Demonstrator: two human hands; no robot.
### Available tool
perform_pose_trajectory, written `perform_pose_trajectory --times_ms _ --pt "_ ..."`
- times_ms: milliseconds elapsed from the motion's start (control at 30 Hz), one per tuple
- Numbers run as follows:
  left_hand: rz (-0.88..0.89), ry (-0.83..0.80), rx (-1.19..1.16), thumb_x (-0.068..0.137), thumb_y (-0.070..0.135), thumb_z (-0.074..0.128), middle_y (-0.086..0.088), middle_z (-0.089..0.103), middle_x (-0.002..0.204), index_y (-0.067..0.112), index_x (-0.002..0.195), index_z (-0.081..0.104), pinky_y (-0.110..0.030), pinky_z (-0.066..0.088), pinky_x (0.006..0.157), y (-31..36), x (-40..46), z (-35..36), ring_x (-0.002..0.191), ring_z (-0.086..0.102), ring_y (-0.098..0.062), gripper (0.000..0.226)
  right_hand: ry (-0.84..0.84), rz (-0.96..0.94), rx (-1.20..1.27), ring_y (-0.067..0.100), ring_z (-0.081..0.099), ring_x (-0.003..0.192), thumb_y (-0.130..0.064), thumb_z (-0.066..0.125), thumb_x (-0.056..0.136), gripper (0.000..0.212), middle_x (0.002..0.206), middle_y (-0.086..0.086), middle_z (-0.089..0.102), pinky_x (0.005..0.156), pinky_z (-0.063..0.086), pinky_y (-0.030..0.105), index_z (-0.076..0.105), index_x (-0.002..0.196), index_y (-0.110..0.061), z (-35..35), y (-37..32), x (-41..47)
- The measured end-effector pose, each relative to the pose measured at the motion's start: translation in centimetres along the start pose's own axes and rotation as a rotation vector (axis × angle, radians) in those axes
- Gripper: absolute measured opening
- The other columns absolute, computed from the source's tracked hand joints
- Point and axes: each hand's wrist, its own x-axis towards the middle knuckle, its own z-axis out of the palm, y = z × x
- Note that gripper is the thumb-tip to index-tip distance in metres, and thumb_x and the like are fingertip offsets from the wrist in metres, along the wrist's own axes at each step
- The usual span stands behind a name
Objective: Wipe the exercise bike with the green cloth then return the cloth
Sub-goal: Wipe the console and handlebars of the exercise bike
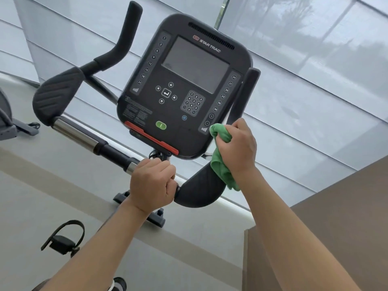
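The exercise bike's black console (184, 85) with a grey screen and keypads fills the middle of the head view. My right hand (239, 148) is shut on a bunched green cloth (220, 135), which touches the console's lower right corner and hangs down over the right handlebar pad (199, 190). My left hand (152, 183) is closed around the handlebar tube (111, 150) just below the console. The left handlebar pad (56, 95) and its upright grip (126, 34) stand free at the left.
A pedal with a strap (63, 240) shows at the lower left above the grey floor. Part of another machine (10, 122) sits at the far left. A brown wall or cabinet (336, 238) rises at the right. Windows with pale blinds lie behind the bike.
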Motion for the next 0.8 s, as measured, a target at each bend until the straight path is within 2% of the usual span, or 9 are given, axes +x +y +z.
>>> perform_pose_trajectory --times_ms 167,233,300,500,600,667,700,800 --pt "0.004 0.002 -0.005 0.076 0.007 0.055 -0.004 0.048 0.055 0.013 0.06 0.053 -0.029 0.033 0.055 0.2 0.1 -0.2 0.053 0.039 -0.02 0.018 -0.109 0.111 0.076 0.021 0.053 0.069 -0.031 0.068 0.089 0.022 0.082 -0.002 0.05 0.065 0.038 0.031 0.065 0.071 -0.017 -0.4 0.1 -1.2" --pt "0.001 0.0 -0.003 0.076 0.007 0.055 -0.004 0.048 0.055 0.013 0.06 0.053 -0.029 0.033 0.056 0.3 0.2 -0.3 0.053 0.039 -0.02 0.018 -0.147 0.095 0.107 0.019 0.055 0.072 -0.033 0.067 0.087 0.014 0.084 -0.003 0.051 0.067 0.042 0.032 0.073 0.079 -0.022 -1.2 -0.5 -3.0" --pt "-0.005 -0.004 -0.003 0.075 0.006 0.056 -0.004 0.048 0.055 0.012 0.06 0.053 -0.03 0.035 0.055 0.5 0.2 -0.4 0.053 0.039 -0.02 0.017 -0.183 0.023 0.121 0.017 0.055 0.073 -0.036 0.065 0.083 0.016 0.085 -0.005 0.05 0.067 0.043 0.03 0.078 0.089 -0.027 -1.8 -1.6 -5.5" --pt "0.01 -0.026 0.009 0.07 0.003 0.058 -0.003 0.046 0.057 0.013 0.061 0.05 -0.037 0.036 0.054 0.5 0.3 -0.8 0.054 0.039 -0.024 0.016 -0.166 -0.003 0.268 0.011 0.057 0.076 -0.03 0.068 0.083 0.025 0.092 -0.013 0.055 0.066 0.04 0.012 0.08 0.104 -0.026 -2.6 -4.1 -12.4" --pt "0.02 -0.018 0.004 0.068 0.003 0.057 -0.003 0.045 0.057 0.013 0.061 0.049 -0.037 0.035 0.056 0.5 0.4 -0.8 0.055 0.038 -0.025 0.014 -0.166 -0.021 0.362 0.011 0.06 0.078 -0.023 0.072 0.081 0.034 0.093 -0.016 0.055 0.066 0.051 0.02 0.081 0.113 -0.028 -3.5 -4.4 -16.2" --pt "0.01 -0.007 -0.004 0.067 0.003 0.058 -0.003 0.044 0.057 0.012 0.061 0.049 -0.037 0.034 0.056 0.4 0.3 -0.6 0.055 0.038 -0.025 0.015 -0.198 0.006 0.393 0.013 0.062 0.08 -0.021 0.074 0.079 0.034 0.092 -0.016 0.057 0.066 0.053 0.028 0.081 0.111 -0.033 -4.3 -4.1 -17.0" --pt "0.004 -0.004 -0.006 0.066 0.002 0.059 -0.004 0.044 0.057 0.012 0.06 0.049 -0.037 0.035 0.055 0.4 0.2 -0.5 0.055 0.038 -0.026 0.016 -0.216 0.031 0.407 0.014 0.062 0.08 -0.022 0.073 0.079 0.031 0.091 -0.015 0.058 0.066 0.053 0.028 0.081 0.107 -0.034 -4.8 -3.9 -16.7" --pt "-0.013 -0.008 -0.008 0.067 0.001 0.063 -0.004 0.046 0.057 0.012 0.06 0.051 -0.039 0.037 0.054 0.2 0.0 -0.2 0.054 0.04 -0.026 0.018 -0.121 0.049 0.392 0.014 0.06 0.079 -0.028 0.072 0.081 0.025 0.089 -0.013 0.054 0.066 0.044 0.014 0.08 0.104 -0.031 -6.5 -3.2 -13.6"
